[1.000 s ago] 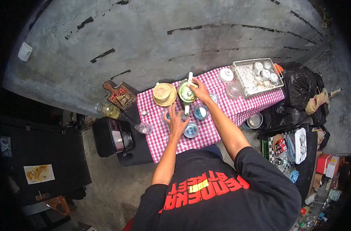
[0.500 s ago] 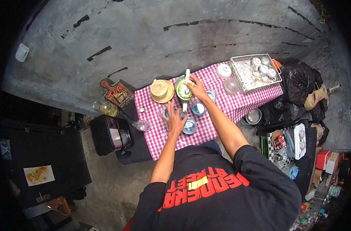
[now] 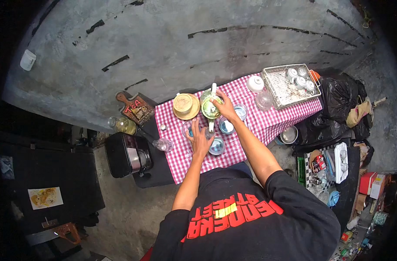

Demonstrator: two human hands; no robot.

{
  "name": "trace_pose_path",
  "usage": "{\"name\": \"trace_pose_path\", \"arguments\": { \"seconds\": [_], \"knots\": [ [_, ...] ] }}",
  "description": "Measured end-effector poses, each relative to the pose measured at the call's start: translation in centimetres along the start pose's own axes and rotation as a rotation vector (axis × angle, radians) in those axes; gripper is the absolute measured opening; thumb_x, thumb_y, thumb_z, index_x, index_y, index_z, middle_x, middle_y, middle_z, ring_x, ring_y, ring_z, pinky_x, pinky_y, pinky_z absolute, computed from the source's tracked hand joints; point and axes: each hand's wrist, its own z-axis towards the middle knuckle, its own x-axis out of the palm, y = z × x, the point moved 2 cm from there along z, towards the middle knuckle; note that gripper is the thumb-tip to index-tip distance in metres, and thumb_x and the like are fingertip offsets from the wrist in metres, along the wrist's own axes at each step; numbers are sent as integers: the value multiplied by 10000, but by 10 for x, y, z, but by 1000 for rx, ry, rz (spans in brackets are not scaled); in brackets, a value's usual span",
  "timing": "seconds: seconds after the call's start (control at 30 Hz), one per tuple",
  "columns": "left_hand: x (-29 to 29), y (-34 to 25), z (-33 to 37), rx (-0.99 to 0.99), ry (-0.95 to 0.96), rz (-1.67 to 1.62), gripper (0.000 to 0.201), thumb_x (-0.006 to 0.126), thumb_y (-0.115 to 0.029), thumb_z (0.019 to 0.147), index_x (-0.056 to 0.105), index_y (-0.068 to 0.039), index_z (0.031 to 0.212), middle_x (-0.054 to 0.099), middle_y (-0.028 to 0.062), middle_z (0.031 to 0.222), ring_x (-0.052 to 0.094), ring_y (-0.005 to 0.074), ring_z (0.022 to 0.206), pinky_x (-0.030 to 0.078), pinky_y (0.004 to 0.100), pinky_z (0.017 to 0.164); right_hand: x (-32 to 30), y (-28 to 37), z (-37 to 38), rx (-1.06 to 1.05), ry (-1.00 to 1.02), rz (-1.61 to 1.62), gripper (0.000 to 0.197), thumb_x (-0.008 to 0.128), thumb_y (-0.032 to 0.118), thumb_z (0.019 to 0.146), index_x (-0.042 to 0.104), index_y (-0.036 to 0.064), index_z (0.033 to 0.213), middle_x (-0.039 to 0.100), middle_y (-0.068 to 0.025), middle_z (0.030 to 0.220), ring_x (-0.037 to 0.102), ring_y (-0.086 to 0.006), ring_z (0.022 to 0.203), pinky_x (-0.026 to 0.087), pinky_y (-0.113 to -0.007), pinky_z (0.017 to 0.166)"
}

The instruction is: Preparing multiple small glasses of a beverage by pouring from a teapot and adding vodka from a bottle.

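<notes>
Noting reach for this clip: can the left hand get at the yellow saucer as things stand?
Probably yes: the left hand lies close, fingertips toward the yellow saucer, nothing apparent between them, though a cup sits on it.

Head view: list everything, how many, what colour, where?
Cloth: one, pink-white check, centre
Teapot: one, greenish, over cloth
Glasses: at least four, bluish, near teapot
Crockery stack: one, yellowish, left of teapot
Bowls: two, white and clear, right of teapot
Wire tray: one, pale, cloth's right end
Cups: four, whitish, in tray
Board: one, brown, left of cloth
Jars: at least two, clear or yellowish, left
Appliance: one, black, left
Bags: several, black, right
Basin: one, silver, beside cloth
Clutter: uncountable, mixed, lower right
Sheet: one, white-yellow, lower left
Wall: one, grey, behind
Shirt: one, black, bottom
Left hand: one, bare, near glasses
Right hand: one, bare, on teapot
</notes>
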Motion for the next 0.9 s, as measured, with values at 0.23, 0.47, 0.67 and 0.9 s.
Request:
{"name": "trace_pose_path", "arguments": {
  "seconds": [0.23,0.47,0.67,0.9],
  "knots": [
    [5,5,-1,2,-13,-9,460,840,-336,703,704,-47,1034,238,135,1582,154,304,1489,100,665,1089,2,4,-2,-12,-3,-11,646,765,196,847,482,-31,1381,594,-191,1290,558,-251,1219,442,-347,1029],
    [2,1,-1,-46,28,-15,443,833,-288,721,676,-49,1059,275,148,1554,151,290,1490,137,644,1098,3,1,-3,-36,-32,11,615,757,198,858,501,-12,1376,610,-191,1283,557,-252,1225,440,-355,1031],
    [1,2,-2,-57,36,19,451,833,-302,722,676,-41,1054,254,153,1566,145,303,1490,136,636,1104,6,-5,-5,-1,-22,50,668,770,181,840,467,-32,1396,579,-183,1314,537,-239,1242,426,-350,1051],
    [3,9,-4,-59,0,-10,447,846,-286,712,673,-39,1043,198,144,1595,124,308,1493,149,641,1096,11,-2,-12,-44,-60,46,635,765,149,847,488,-36,1387,606,-169,1294,560,-221,1208,439,-328,1027]
  ]
}}
